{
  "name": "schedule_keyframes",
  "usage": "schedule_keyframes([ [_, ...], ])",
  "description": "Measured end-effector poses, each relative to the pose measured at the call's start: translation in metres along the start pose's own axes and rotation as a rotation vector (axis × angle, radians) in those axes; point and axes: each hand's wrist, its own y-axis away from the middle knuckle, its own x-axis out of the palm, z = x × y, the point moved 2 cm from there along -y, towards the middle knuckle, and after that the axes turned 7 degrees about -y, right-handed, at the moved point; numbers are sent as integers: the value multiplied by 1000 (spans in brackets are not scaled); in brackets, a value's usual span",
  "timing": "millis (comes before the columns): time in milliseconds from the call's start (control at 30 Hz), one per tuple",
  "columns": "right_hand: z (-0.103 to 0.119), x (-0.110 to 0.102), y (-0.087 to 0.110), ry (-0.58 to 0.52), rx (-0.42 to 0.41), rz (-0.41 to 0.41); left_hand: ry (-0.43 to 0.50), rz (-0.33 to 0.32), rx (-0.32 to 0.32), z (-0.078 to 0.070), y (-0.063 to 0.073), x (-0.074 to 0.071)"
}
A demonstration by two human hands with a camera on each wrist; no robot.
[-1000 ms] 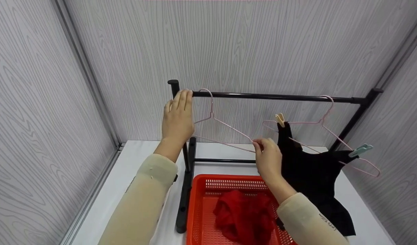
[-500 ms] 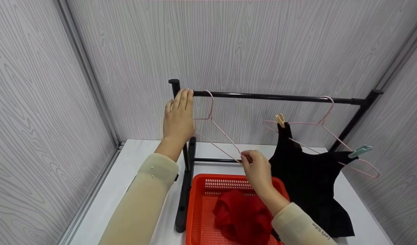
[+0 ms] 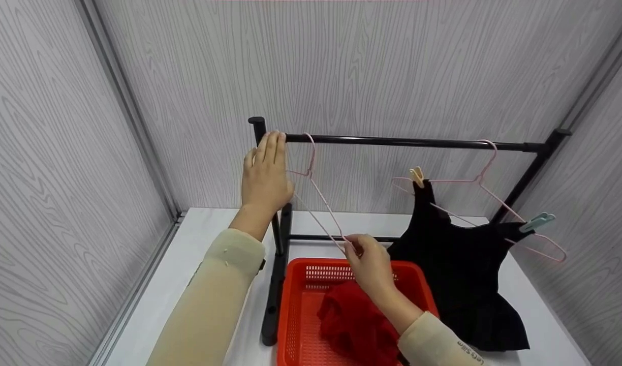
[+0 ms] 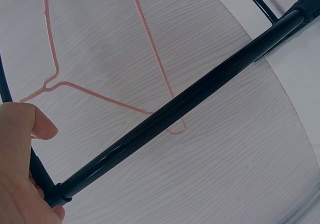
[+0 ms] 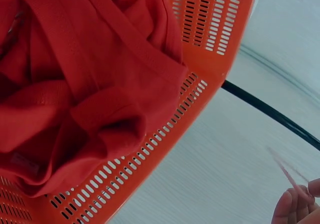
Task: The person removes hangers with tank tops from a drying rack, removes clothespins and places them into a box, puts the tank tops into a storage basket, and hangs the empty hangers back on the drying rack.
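A pink wire hanger hangs by its hook near the left end of the black clothes rack's top rail. My right hand pinches the hanger's near corner, just above the basket's far rim. My left hand holds the rack's upper left corner. In the left wrist view, the thumb of the left hand lies on one side of the bar and fingertips show on the other. A red garment lies crumpled in the orange-red basket, partly hidden by my right forearm in the head view.
A second pink hanger on the right carries a black garment. A yellow clothespin and a mint-green clothespin clip its straps. The rack stands on a white table between grey wood-patterned walls.
My right hand has moved left and down toward me with the hanger's corner, so the hanger now hangs turned. My left hand has stayed on the rack's corner.
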Motion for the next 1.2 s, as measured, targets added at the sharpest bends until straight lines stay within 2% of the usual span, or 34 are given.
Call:
schedule_keyframes([
  [200,3,3,6,-40,19,14,13,13,2,0,1,0],
  [433,7,7,11,-73,-27,14,29,22,-5,0,3,-2],
  [767,14,9,19,-141,18,52,28,46,-11,-1,2,-1],
  [1200,16,8,26,-165,-3,49,28,30,-6,-3,2,0],
])
